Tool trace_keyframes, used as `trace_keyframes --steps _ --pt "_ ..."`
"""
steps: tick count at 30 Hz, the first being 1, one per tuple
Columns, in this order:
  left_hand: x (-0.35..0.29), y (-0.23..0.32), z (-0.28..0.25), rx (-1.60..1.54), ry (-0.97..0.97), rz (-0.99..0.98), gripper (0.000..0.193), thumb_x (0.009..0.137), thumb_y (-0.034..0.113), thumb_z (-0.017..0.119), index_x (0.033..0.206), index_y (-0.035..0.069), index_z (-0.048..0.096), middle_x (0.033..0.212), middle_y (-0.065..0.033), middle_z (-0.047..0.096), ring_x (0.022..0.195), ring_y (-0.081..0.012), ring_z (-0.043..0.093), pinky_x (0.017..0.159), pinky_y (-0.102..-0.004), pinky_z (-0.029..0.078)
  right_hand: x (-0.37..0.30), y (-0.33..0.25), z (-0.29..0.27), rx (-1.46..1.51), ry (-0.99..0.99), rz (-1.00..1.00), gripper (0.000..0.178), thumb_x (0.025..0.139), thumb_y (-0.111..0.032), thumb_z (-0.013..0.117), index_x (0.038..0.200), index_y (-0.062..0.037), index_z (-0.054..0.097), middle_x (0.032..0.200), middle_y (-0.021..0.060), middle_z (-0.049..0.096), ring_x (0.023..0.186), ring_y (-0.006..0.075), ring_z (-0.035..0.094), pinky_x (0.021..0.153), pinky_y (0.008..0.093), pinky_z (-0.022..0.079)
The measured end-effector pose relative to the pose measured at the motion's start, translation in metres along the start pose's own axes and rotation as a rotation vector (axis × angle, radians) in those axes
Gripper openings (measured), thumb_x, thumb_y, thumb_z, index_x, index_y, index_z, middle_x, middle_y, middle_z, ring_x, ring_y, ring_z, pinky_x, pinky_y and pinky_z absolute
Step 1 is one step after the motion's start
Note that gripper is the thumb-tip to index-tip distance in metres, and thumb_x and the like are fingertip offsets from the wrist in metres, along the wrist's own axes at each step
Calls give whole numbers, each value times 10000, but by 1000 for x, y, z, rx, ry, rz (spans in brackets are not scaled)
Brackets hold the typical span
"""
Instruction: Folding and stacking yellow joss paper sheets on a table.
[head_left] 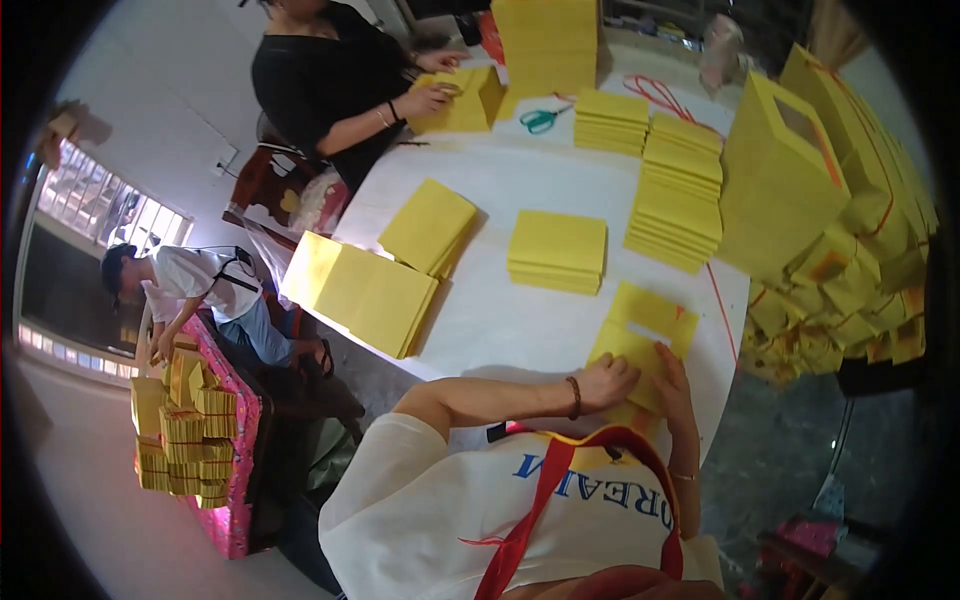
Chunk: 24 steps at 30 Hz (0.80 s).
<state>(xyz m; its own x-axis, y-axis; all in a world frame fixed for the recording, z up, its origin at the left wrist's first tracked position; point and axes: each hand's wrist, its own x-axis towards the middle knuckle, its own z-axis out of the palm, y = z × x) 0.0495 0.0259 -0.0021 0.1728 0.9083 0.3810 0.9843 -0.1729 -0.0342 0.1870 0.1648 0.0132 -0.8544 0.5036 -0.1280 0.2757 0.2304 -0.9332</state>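
At the near right edge of the table, a flat yellow paper piece lies under both my hands. A rectangular opening and a small red mark show on it. My left hand presses on its left part with fingers curled in; what they hold, if anything, is hidden. Along its right side my right hand lies with fingers stretched out, touching the paper. Just beyond stands a small stack of folded yellow paper pieces.
More yellow stacks stand left and right. Teal scissors and red cord lie at the back. Large yellow bags crowd the right edge. A co-worker handles yellow paper across the table; another person works at a pink-covered table.
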Motion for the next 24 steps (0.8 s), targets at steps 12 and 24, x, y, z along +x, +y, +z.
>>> trace_keyframes --steps 12,24 --pt "28 -194 -104 175 357 -322 420 712 89 570 1130 126 561 885 -42 565 807 -236 519 667 -371 395 13 -9 -26 383 449 196 367 935 -265 488 1246 -70 499 1190 51 556 1073 148 525 881 289 399" --pt "-26 -210 -25 215 55 -434 367 760 99 536 1123 156 544 938 -4 547 846 -206 492 703 -358 373 118 -61 65 307 97 -62 391 879 -162 537 1253 -59 486 1199 103 486 1059 205 500 875 303 412"
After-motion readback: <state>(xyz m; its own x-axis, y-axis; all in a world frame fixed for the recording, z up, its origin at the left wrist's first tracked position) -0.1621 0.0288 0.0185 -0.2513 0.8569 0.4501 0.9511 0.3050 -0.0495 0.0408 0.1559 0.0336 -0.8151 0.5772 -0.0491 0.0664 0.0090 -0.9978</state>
